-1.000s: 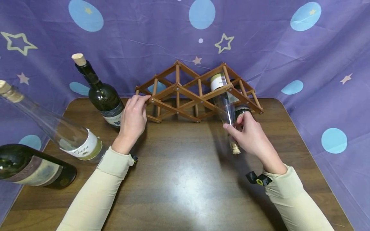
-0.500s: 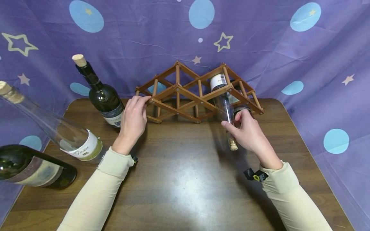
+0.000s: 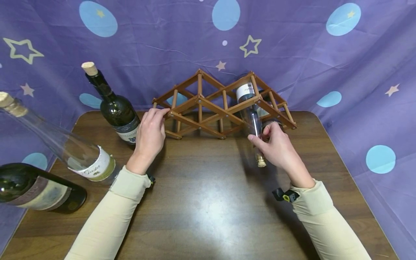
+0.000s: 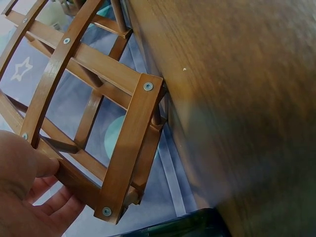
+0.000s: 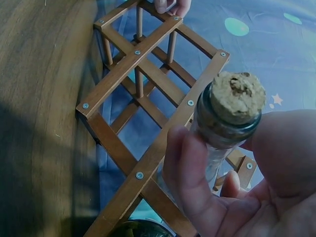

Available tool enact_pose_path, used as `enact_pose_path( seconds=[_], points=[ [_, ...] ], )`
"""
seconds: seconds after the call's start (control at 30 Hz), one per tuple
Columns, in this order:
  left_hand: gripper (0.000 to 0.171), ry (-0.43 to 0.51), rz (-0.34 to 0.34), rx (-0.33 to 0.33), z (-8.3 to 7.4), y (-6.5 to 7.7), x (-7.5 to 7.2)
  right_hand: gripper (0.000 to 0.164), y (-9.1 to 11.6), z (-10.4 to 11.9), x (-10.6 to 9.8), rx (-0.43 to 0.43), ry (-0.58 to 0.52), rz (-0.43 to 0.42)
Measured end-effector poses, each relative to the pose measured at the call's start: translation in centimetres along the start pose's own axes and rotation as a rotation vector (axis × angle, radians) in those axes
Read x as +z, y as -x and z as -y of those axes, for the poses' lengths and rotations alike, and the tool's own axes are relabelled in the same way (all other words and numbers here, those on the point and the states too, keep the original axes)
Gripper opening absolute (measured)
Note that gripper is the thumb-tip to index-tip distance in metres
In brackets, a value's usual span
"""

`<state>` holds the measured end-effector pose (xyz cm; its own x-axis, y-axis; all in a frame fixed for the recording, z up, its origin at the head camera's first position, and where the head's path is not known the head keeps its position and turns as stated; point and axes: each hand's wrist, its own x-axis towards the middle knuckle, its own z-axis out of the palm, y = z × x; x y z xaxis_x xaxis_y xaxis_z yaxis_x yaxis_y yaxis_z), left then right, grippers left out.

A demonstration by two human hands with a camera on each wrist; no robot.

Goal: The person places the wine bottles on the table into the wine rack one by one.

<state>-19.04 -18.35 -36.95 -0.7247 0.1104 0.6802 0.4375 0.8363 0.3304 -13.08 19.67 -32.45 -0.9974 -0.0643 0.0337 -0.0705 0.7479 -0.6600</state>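
Observation:
A wooden lattice wine rack (image 3: pixel 212 104) stands at the back of the table. My left hand (image 3: pixel 150 131) grips its left end; in the left wrist view thumb and fingers (image 4: pixel 61 202) close round a slat. My right hand (image 3: pixel 276 144) holds a clear glass wine bottle (image 3: pixel 252 117) by the neck. That bottle lies in the rack's right upper opening, its labelled base toward the curtain and its cork (image 5: pixel 239 96) toward me. Beside and below it, a dark bottle (image 3: pixel 271 124) sits in the rack, partly hidden by my right hand.
On the left stand a dark green corked bottle (image 3: pixel 120 115), a clear corked bottle (image 3: pixel 81 151) and another dark bottle (image 3: pixel 42 187). A purple curtain (image 3: pixel 182 32) hangs right behind the rack. The wooden table (image 3: pixel 211 202) extends in front of it.
My right hand has moved slightly forward and left, sliding the clear wine bottle deeper into the rack. My left hand has stayed on the rack's left end.

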Motion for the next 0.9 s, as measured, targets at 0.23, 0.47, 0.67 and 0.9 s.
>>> enact_pose_path(
  seconds=[0.23,0.47,0.67,0.9],
  points=[
    [0.031,0.002,-0.007,0.004,-0.1,0.0,0.0,0.06,0.0,0.0,0.0,0.009,0.005,-0.003],
    [0.033,0.003,-0.004,0.006,-0.1,0.1,0.0,0.064,0.2,0.1,-0.2,0.014,0.002,0.003],
    [0.036,0.007,-0.004,0.007,-0.2,0.3,-0.3,0.065,0.4,0.2,-0.6,0.027,-0.017,0.014],
    [0.038,0.009,-0.018,0.009,-0.6,0.5,-0.8,0.067,1.0,0.2,-1.2,0.034,-0.04,0.038]
  ],
)
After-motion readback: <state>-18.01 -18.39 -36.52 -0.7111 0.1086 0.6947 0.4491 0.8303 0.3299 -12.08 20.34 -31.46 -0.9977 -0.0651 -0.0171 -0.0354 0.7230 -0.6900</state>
